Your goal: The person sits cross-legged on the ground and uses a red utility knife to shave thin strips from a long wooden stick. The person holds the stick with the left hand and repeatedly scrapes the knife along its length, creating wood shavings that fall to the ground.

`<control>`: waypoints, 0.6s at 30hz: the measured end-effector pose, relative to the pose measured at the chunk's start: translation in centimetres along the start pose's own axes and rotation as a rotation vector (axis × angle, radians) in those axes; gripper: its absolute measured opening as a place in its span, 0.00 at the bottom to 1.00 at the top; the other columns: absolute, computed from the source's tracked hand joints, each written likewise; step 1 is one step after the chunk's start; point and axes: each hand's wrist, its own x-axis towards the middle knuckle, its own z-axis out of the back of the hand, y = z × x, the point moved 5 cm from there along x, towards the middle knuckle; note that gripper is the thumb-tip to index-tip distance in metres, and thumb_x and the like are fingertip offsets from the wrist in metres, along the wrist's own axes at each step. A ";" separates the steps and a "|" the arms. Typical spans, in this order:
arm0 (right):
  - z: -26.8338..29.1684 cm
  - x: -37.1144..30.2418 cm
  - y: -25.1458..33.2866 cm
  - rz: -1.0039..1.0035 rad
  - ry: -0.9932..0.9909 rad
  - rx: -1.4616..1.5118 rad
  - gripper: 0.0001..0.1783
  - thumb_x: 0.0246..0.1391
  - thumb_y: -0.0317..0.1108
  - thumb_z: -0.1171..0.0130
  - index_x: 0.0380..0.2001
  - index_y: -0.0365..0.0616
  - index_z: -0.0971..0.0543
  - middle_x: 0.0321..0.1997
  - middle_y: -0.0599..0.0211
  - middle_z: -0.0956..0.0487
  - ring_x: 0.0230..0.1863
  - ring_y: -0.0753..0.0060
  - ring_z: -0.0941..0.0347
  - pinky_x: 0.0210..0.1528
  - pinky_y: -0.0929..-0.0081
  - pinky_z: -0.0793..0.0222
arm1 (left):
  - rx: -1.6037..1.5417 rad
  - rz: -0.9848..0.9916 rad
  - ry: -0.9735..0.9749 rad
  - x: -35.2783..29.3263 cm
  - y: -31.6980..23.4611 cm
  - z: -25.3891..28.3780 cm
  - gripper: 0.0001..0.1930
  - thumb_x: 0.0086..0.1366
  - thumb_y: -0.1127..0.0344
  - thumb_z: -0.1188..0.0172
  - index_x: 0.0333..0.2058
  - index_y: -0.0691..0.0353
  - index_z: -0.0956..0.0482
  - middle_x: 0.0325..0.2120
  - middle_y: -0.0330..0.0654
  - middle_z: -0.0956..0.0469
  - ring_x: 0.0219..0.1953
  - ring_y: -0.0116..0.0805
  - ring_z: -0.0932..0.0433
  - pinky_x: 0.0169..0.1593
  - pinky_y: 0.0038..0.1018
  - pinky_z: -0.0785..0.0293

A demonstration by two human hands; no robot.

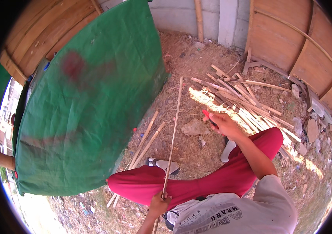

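Note:
A long, thin bamboo strip (173, 139) stands tilted in front of me, its far end over the dirt ground. My left hand (159, 203) is closed round its lower part, near my left knee. My right hand (224, 124) is closed on a small red and black tool (205, 113) above my right leg. The tool's blade or working end cannot be made out. The right hand is apart from the strip. Below and beyond it lies a pile of split bamboo strips (247, 102).
A large green tarpaulin sheet (92, 105) hangs close on my left. Two bamboo pieces (149, 143) lie beside my left foot. A flat stone (195, 127) sits between the feet and the pile. Wooden panels (283, 39) stand at the right; a pale wall (177, 17) is at the back.

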 end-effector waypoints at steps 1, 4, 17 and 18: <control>-1.7 -0.5 -0.5 0.110 -0.040 -0.183 0.24 0.75 0.49 0.51 0.49 0.41 0.16 0.20 0.77 0.27 0.17 0.82 0.36 0.21 0.79 0.39 | -0.033 -0.004 0.025 0.9 -0.7 -0.4 0.14 0.62 0.66 0.33 0.27 0.61 0.30 0.15 0.36 0.31 0.20 0.24 0.33 0.25 0.30 0.37; -6.9 -2.0 -2.3 0.394 -0.059 -0.448 0.23 0.69 0.52 0.44 0.44 0.43 0.13 0.21 0.65 0.21 0.19 0.69 0.26 0.23 0.69 0.32 | -0.133 -0.065 0.052 4.2 -0.8 -1.7 0.15 0.63 0.66 0.33 0.26 0.61 0.31 0.16 0.35 0.32 0.20 0.22 0.35 0.24 0.30 0.39; -9.3 -3.6 -4.0 0.577 -0.095 -0.806 0.21 0.61 0.54 0.38 0.40 0.48 0.12 0.27 0.64 0.15 0.24 0.56 0.19 0.23 0.59 0.25 | -0.076 -0.219 0.042 8.7 -4.1 -4.0 0.14 0.60 0.65 0.34 0.26 0.64 0.31 0.17 0.43 0.30 0.22 0.32 0.33 0.29 0.35 0.33; -9.4 -3.6 -4.1 0.578 -0.094 -0.807 0.21 0.61 0.54 0.38 0.40 0.48 0.12 0.27 0.64 0.15 0.24 0.56 0.19 0.23 0.59 0.26 | -0.040 -0.241 0.021 8.5 -4.7 -3.8 0.13 0.59 0.65 0.34 0.26 0.64 0.30 0.17 0.46 0.29 0.22 0.35 0.31 0.30 0.36 0.31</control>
